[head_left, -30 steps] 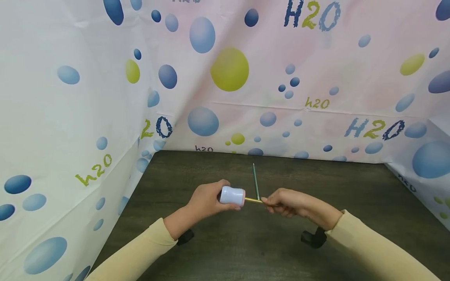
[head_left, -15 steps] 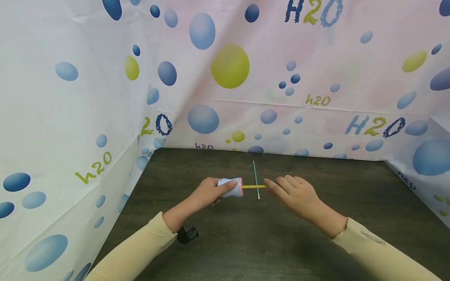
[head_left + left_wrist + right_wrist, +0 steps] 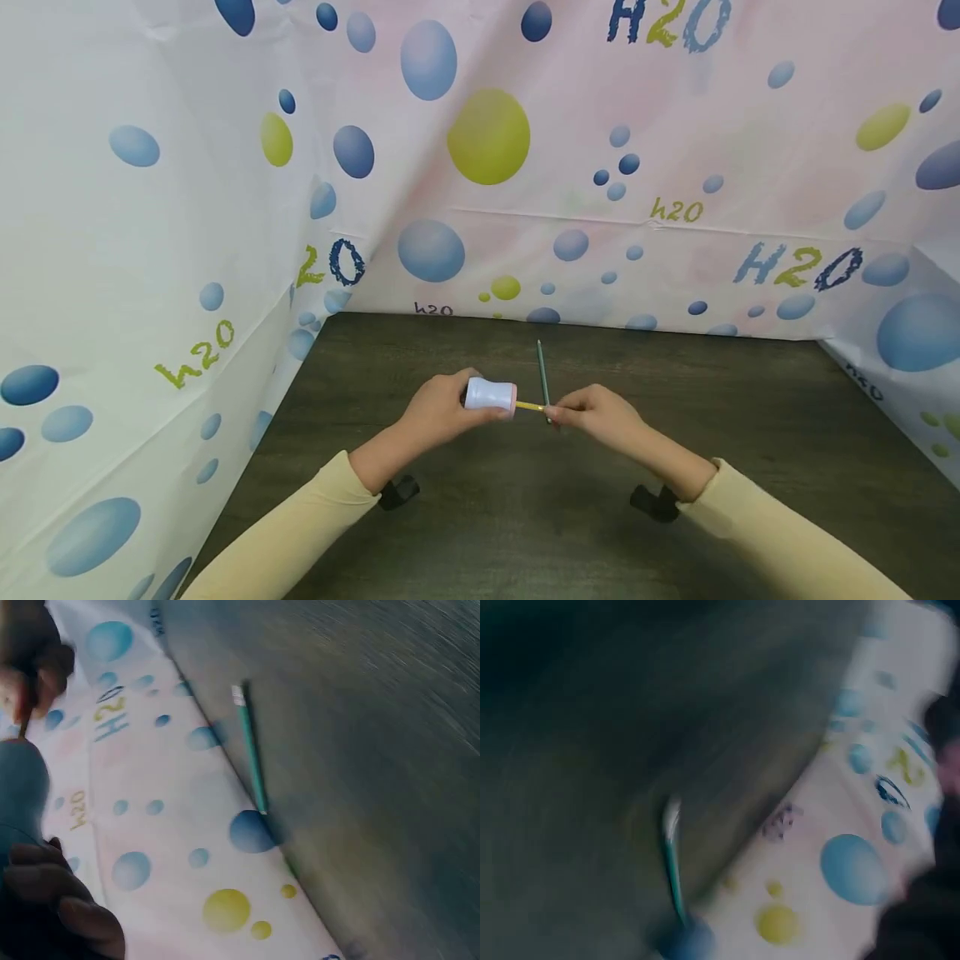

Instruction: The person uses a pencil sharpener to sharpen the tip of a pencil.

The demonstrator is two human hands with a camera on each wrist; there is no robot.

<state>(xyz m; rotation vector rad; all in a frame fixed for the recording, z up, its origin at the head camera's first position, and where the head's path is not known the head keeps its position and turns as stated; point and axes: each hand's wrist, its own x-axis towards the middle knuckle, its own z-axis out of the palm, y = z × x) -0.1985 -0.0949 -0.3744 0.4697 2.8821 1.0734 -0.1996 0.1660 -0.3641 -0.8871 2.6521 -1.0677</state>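
My left hand [image 3: 438, 408] grips a light blue, waisted pencil sharpener [image 3: 489, 393] with a pink rim, held sideways above the table. A yellow pencil [image 3: 529, 407] runs into its pink end. The fingers and thumb of my right hand [image 3: 603, 417] pinch that pencil near its outer end. In the left wrist view, the sharpener [image 3: 21, 784] and the curled fingers [image 3: 71, 900] of my left hand appear dark at the left edge. The pencil's tip is hidden inside the sharpener.
A green pencil [image 3: 543, 371] lies on the dark wooden table [image 3: 525, 525], just behind my right fingertips, its white end [image 3: 238, 695] showing in the left wrist view. White sheeting with bubble prints [image 3: 600, 208] stands along the back and sides. Each wrist wears a black camera strap [image 3: 656, 503].
My right hand has turned over the yellow pencil and back again, moving slightly left to end closer to the sharpener. My left hand has tilted the sharpener and turned it back.
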